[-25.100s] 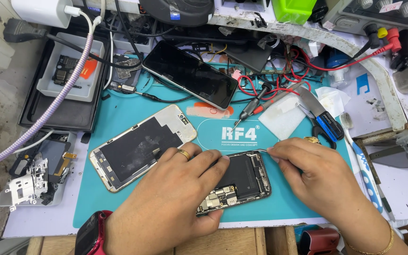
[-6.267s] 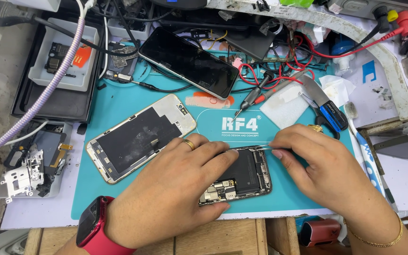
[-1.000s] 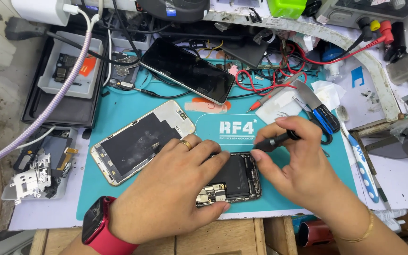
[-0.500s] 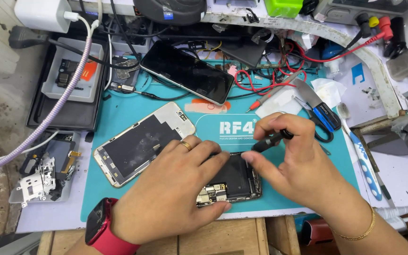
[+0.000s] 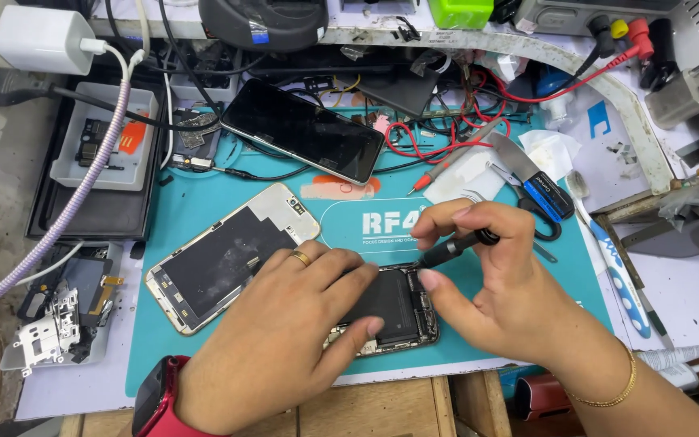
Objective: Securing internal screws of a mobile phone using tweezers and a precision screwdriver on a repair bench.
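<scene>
Holding down an opened phone point(image 5: 394, 311) on the teal work mat point(image 5: 204, 210), the left hand point(image 5: 285, 324) lies flat over its left half, fingers spread and pressing on the dark battery area, not clenched around anything. Gold ring on 1 finger, red watch point(image 5: 155, 400) at the wrist. Right hand point(image 5: 495, 299) pinches a black screwdriver point(image 5: 455, 249) between thumb and fingertips, tight grasp, tip angled down-left to the phone's top edge; whether the tip touches a screw cannot be told. Gold bangle on the right wrist.

Opened phone sits at the mat's front edge, centre, insides facing up, partly hidden by both hands. Just left of it, a detached screen panel point(image 5: 228, 259) lies face down, tilted, gold-rimmed, touching nothing of the open phone that can be seen. Behind, a second phone with dark glass point(image 5: 301, 129) rests diagonally at the mat's far side. Red probe leads point(image 5: 446, 150) tangle right of that phone. Blue-handled cutters point(image 5: 548, 198) lie just beyond the right hand. A toothbrush point(image 5: 616, 271) lies along the mat's right edge. Grey parts tray point(image 5: 107, 137) on a black pad at far left, white charger point(image 5: 38, 40) with braided cable above it. Small metal brackets point(image 5: 50, 332) at left, off the mat.
</scene>
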